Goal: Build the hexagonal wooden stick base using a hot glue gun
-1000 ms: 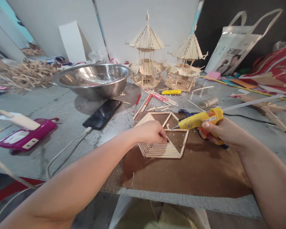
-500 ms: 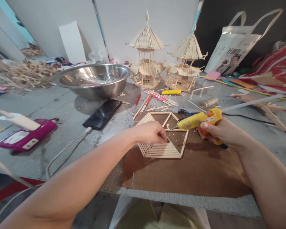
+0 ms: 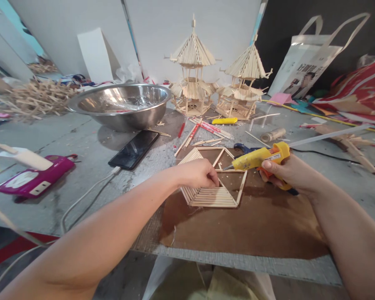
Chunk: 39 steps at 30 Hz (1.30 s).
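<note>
Pinched fingertips of the left hand (image 3: 201, 174) press down at the hexagonal pale wooden stick frame (image 3: 214, 197), which lies on a brown flat sheet (image 3: 243, 233) near the table's edge; whether they hold a stick cannot be told. Right of it, the right hand (image 3: 279, 171) is wrapped around a yellow plastic glue gun (image 3: 253, 159), nozzle over the frame, while beyond stand two pale stick pagodas (image 3: 193, 79), right of a shiny steel bowl (image 3: 121, 106).

No text is legible on the white bag (image 3: 304, 54) or yellow glue gun (image 3: 253, 158).
</note>
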Each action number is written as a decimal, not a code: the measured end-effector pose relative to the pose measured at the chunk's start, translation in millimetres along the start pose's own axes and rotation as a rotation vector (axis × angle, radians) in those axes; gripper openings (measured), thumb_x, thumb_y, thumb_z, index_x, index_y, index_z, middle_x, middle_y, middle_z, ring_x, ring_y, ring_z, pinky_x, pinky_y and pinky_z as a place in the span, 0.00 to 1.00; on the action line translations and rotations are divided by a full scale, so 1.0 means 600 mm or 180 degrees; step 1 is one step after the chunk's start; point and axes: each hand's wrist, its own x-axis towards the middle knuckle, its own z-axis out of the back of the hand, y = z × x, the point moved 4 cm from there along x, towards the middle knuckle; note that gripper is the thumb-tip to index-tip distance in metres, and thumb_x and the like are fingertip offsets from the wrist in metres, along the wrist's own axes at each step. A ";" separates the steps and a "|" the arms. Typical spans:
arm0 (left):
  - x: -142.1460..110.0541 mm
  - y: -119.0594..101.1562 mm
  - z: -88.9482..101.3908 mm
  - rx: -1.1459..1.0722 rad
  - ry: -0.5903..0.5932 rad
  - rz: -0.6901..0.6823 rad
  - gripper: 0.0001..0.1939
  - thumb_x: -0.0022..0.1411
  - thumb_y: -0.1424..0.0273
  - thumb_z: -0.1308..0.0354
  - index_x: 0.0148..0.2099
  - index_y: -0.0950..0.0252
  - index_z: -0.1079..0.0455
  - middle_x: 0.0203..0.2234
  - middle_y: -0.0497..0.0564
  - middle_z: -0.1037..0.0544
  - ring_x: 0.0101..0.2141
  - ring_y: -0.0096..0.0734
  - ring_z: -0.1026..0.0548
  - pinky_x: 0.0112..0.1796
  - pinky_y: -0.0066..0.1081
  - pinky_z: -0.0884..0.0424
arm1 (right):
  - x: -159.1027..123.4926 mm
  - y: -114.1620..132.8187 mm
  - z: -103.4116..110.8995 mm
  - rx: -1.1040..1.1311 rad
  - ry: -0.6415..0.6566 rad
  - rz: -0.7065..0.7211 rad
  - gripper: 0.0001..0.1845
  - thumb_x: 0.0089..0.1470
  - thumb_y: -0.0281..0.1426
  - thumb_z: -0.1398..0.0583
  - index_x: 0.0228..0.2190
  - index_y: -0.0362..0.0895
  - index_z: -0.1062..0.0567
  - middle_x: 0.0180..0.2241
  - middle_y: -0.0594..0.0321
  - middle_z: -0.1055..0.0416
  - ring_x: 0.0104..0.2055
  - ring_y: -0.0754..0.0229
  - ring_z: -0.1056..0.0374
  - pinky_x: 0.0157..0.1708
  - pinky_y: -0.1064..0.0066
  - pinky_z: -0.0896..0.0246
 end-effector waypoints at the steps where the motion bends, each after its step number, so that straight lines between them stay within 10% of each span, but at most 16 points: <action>1: 0.000 0.000 0.000 -0.0006 -0.0001 -0.0004 0.11 0.47 0.71 0.48 0.34 0.65 0.28 0.28 0.47 0.24 0.27 0.22 0.31 0.28 0.20 0.40 | 0.000 0.000 0.000 -0.0007 0.0002 -0.0003 0.23 0.35 0.51 0.45 0.15 0.42 0.36 0.09 0.70 0.45 0.10 0.73 0.52 0.09 0.80 0.60; 39: -0.002 0.001 0.000 -0.0075 -0.0017 0.0015 0.11 0.46 0.71 0.48 0.34 0.65 0.28 0.28 0.47 0.24 0.28 0.22 0.30 0.29 0.21 0.39 | -0.002 0.005 0.000 -0.0028 -0.0002 0.0059 0.23 0.37 0.50 0.46 0.15 0.41 0.36 0.09 0.69 0.45 0.11 0.73 0.51 0.10 0.79 0.59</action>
